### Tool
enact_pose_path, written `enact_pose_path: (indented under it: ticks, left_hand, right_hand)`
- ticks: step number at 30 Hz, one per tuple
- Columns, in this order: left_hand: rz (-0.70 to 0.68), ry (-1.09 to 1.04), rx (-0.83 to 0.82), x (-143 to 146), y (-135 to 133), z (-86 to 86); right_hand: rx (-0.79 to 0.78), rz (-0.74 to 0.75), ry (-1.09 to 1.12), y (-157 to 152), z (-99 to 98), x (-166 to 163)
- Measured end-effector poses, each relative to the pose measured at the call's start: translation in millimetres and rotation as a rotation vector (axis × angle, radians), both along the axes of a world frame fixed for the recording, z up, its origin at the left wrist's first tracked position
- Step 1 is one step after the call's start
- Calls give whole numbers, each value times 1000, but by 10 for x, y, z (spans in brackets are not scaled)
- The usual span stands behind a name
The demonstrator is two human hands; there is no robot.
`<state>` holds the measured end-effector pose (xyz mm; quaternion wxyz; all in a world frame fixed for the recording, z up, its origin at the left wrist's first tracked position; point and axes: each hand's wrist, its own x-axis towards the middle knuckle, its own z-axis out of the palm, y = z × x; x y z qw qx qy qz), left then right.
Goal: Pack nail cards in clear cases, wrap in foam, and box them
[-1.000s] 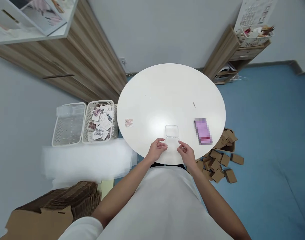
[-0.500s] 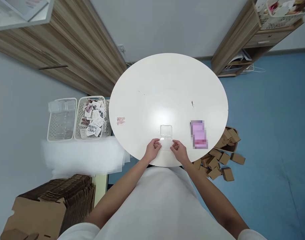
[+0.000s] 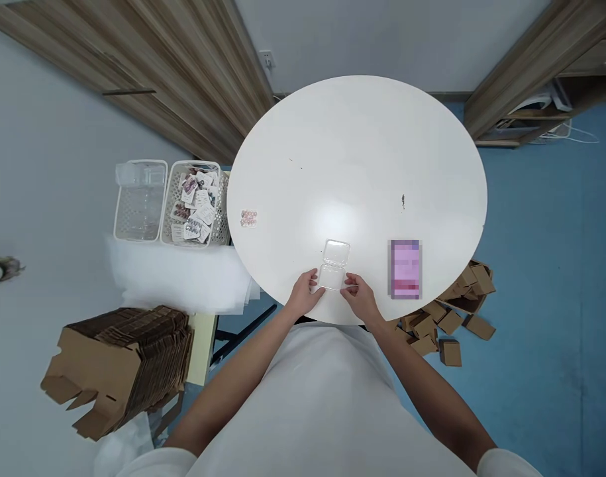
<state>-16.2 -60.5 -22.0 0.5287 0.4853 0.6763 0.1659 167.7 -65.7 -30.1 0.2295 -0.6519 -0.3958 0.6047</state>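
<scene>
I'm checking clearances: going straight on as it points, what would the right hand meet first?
Most likely the open clear case: the right hand points forward and leftward, fingertips at the case's right side. Whether they touch it is hard to tell.

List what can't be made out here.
Head view:
Clear hinged plastic box: lower corners obscured by left hand and right hand.
Purple rectangular object: surface details masked by pixelation.
White rectangular cards: print too small.
Brown wooden shelf unit: cut off by top and right edges.

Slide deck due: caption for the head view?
Left hand and right hand flank an open clear case on a white table, a basket of cards at left.
</scene>
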Motion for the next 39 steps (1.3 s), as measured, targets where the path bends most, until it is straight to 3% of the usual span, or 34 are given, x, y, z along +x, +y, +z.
enact_pose_path:
  ticks: [5, 11, 15, 19, 25, 29, 31, 34, 39]
  left_hand:
    - [29, -30, -33, 12, -18, 21]
    - [-37, 14, -4, -72, -1, 60]
    - [-71, 47, 34, -307, 75, 77]
    - [-82, 82, 65, -716, 211, 88]
    - [-29, 117, 122, -1544, 446, 47]
    - [40, 175, 165, -2086, 740, 32]
    - [-12, 246, 207, -2283, 937, 48]
    - [-159, 302, 272, -2433, 1244, 84]
    - [-343, 453, 274, -2413, 1648, 121]
  right_hand:
    - [-36, 14, 36, 91, 83, 7]
    - [-55, -23, 2, 98, 140, 5]
    - [-29, -109, -55, 123, 169, 2]
    - [23, -183, -102, 219, 267, -100]
    - [81, -125, -139, 433, 388, -654]
    - [67, 108, -153, 706, 330, -1208]
    - [66, 258, -165, 878, 286, -1477]
    - [104, 411, -203, 1139, 231, -1812]
    - [210, 422, -363, 1492, 133, -2201]
